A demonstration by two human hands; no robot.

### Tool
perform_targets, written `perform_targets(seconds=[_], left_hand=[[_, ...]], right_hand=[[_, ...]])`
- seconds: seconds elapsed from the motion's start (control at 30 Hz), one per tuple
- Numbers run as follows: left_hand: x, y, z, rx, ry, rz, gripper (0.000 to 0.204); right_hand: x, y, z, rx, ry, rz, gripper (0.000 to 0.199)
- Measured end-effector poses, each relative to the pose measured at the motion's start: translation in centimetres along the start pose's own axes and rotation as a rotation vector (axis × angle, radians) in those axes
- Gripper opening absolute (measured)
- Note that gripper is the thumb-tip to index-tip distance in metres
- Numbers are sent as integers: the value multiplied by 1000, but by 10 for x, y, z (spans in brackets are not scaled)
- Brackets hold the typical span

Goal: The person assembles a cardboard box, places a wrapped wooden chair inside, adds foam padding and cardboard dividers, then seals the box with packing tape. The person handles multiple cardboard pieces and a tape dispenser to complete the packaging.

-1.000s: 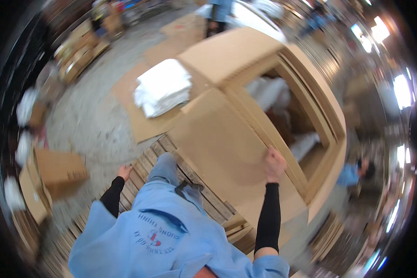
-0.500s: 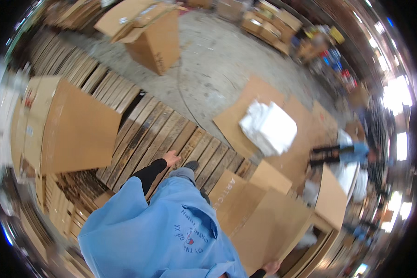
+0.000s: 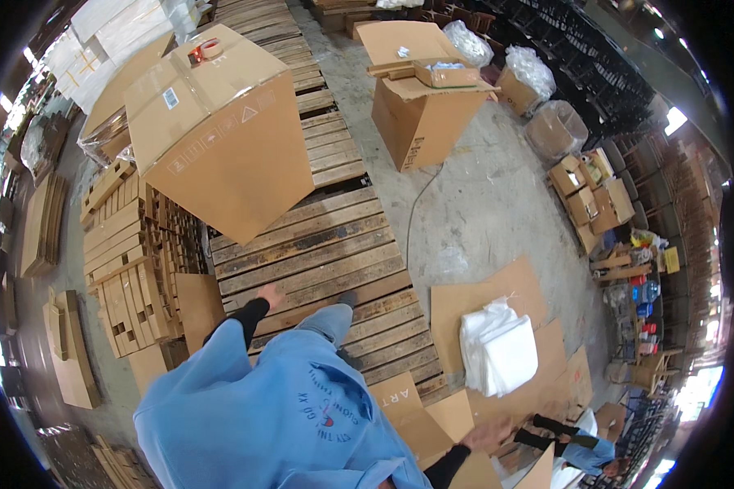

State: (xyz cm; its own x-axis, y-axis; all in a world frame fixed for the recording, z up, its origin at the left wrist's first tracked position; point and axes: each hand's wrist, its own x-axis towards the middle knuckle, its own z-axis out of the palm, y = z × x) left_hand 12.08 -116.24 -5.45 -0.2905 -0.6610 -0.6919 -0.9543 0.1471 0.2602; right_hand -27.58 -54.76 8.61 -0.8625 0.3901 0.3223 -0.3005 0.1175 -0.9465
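My left hand (image 3: 271, 295) hangs over the wooden slats of the pallet walkway (image 3: 359, 277), fingers loosely apart and holding nothing. My right hand (image 3: 489, 434) is slightly blurred, fingers stretched out, above the flaps of an open cardboard box (image 3: 404, 407) at the lower right. Whether it touches a flap I cannot tell. Just past that box, a folded stack of white sheeting (image 3: 499, 346) lies on flat cardboard (image 3: 448, 301). A large taped carton (image 3: 228, 155) stands ahead to the left, with a tape roll (image 3: 210, 49) on top.
Stacked cardboard pieces (image 3: 126, 277) stand left of the walkway. A tall open carton (image 3: 424, 122) is on the concrete floor ahead, near a thin cable (image 3: 412, 216). Small boxes (image 3: 587, 200) line the right side. Another person (image 3: 583, 452) in blue works beyond my right hand.
My view has swung left, bringing the taped carton further into sight. My right hand has left the box flap it was gripping and moved up. My left hand stays empty over the slats.
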Motion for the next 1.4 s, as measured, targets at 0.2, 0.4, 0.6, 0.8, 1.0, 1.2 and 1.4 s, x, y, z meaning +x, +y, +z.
perform_targets(seconds=[0.2,0.4,0.6,0.8,1.0,1.2,1.4], left_hand=[[31,-16,14,-519,-15,-116,69],[64,47,-117,-626,505,183,31],[98,144,-350,-875,931,454,21],[175,194,-501,-838,1260,477,25],[237,198,-530,-286,1407,-45,31],[241,211,-532,-266,1489,-182,28],[259,223,-553,-326,1446,-328,9]], right_hand=[[-66,84,207,-660,-925,386,37],[-151,84,336,-823,-1480,478,45],[-132,80,503,-771,-1621,301,45],[-60,142,690,-946,-1580,220,48],[-59,151,929,-1006,-1636,6,50],[-135,81,1198,-733,-1992,-226,46],[-248,76,1405,-733,-2171,-241,48]])
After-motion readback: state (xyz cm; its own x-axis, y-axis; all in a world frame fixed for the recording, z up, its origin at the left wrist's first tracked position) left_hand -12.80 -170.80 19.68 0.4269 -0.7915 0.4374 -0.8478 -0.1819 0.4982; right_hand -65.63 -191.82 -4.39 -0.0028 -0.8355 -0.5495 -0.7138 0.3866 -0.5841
